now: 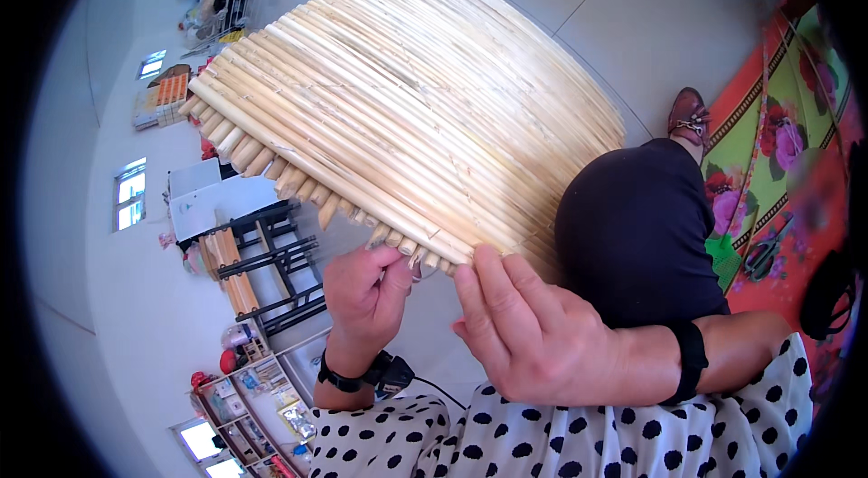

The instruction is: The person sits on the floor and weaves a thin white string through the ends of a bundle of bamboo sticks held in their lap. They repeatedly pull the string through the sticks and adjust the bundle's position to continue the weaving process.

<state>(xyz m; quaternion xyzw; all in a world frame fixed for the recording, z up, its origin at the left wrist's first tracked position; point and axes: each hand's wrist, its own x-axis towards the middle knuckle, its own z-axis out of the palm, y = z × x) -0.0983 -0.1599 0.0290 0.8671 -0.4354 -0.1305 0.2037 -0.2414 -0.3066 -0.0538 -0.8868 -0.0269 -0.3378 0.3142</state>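
A large mat of pale reed stalks (407, 107), bound side by side with thin thread, slopes away from me across the middle. Its cut stalk ends stick out unevenly along the left edge. My right hand (542, 324) is closed on the mat's near corner, the fingertips on top of the outermost stalk. Just left of it, my left hand (366, 293) is closed in a pinch against the stalk ends at the near edge. What lies between its fingertips, if anything, is hidden.
My bent knee (642, 225) in dark cloth touches the mat's right side. Scissors (768, 252) lie on a red and green flowered cloth (755, 152) at right. Beyond my left hand are a folded black-legged frame (271, 261) and a shelf (249, 406) of goods.
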